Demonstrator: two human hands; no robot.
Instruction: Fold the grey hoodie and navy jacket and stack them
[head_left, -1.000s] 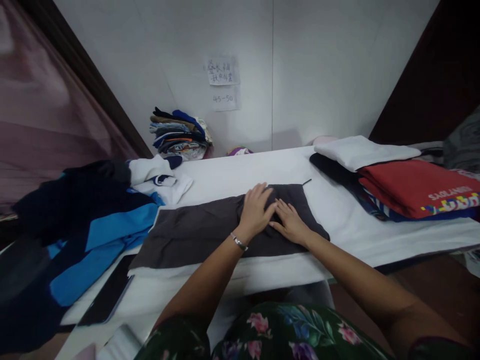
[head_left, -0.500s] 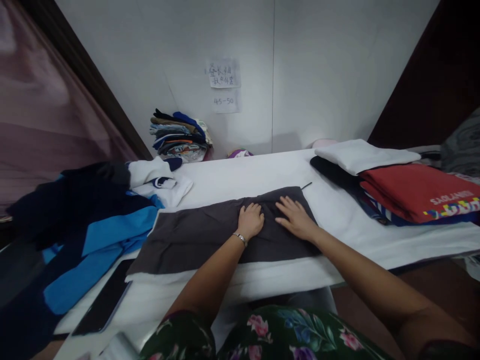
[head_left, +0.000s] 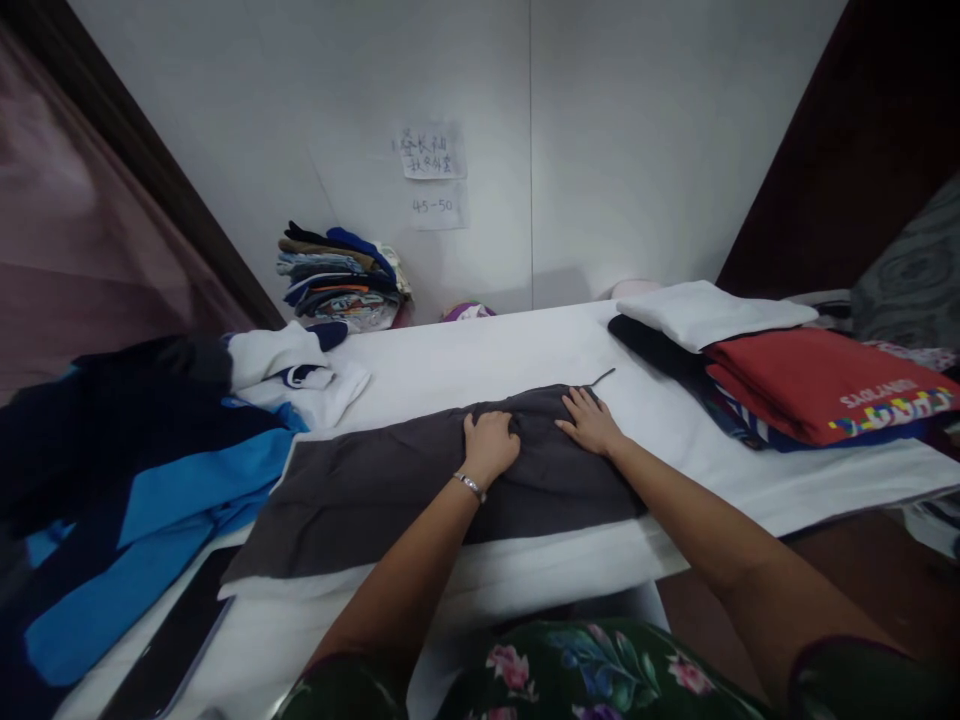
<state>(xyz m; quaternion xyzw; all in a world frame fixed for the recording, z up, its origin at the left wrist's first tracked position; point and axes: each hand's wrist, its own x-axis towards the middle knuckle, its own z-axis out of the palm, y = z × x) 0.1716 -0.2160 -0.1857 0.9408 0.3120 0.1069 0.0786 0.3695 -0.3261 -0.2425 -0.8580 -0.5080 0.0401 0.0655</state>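
Note:
A dark grey garment (head_left: 360,500) lies folded into a long strip on the white table cover, with a pale layer showing along its near and left edges. A thin dark cord (head_left: 604,376) sticks out from its far right corner. My left hand (head_left: 491,443), with a silver bracelet at the wrist, rests near the middle of its far edge, fingers bent into the bunched cloth. To the right of it, my right hand (head_left: 590,422) lies open on the garment, fingers spread toward the far right corner.
Rumpled navy and blue clothes (head_left: 202,480) lie at left beside a dark phone (head_left: 172,635). A stack of folded clothes (head_left: 341,280) stands by the wall. At right is a pile with a red garment (head_left: 825,385) and a white one (head_left: 712,312) on top.
Both hands have moved slightly closer to the garment's far edge, and my left fingers are more bent into the cloth. The view has shifted a little.

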